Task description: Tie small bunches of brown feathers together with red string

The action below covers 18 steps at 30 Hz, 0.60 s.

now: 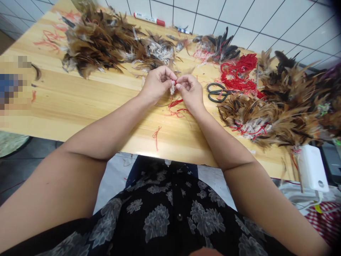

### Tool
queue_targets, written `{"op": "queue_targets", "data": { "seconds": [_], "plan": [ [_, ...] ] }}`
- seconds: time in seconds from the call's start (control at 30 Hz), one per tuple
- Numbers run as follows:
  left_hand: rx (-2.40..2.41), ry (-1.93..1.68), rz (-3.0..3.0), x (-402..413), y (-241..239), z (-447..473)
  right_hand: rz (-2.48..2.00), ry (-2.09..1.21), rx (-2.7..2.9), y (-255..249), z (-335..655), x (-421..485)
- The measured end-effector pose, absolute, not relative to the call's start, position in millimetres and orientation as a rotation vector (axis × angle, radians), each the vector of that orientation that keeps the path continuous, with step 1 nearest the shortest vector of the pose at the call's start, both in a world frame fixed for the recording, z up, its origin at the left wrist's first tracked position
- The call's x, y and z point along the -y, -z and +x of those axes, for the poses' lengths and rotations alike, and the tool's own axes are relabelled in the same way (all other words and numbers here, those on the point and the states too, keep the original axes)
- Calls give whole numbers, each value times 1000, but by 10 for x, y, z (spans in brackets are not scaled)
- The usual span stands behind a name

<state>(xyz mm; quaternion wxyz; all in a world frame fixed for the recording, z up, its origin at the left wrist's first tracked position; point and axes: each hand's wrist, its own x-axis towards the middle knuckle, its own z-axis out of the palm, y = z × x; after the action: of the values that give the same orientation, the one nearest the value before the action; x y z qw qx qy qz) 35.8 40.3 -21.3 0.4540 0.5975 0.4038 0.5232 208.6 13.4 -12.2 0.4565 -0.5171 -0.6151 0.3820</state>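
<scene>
My left hand (160, 83) and my right hand (191, 91) meet over the middle of the wooden table. Between the left fingertips is the pale quill end of a small feather bunch (172, 89). My right thumb and forefinger pinch a red string (175, 82) against that bunch. Most of the bunch is hidden behind the fingers. Just below the hands lie loose red string pieces (177, 104). Black-handled scissors (218, 93) rest to the right of my right hand.
Brown feathers (96, 42) are heaped at the back left. On the right, tied feather bunches (255, 117) lie near a tangle of red cord (238, 73). A red-capped marker (149, 18) lies along the tiled wall. A white power bank (314, 167) sits at the right edge.
</scene>
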Motion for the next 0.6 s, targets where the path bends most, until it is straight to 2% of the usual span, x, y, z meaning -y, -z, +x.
{"op": "queue_targets", "data": {
  "seconds": [0.3,0.6],
  "plan": [
    [-956,-1197,1533,-306,135,349,-1361,-697,1631,66,2148,-113],
    [-939,-1246,1432,-406,257,393,-1396,-620,1800,9,2169,-60]
  ]
}}
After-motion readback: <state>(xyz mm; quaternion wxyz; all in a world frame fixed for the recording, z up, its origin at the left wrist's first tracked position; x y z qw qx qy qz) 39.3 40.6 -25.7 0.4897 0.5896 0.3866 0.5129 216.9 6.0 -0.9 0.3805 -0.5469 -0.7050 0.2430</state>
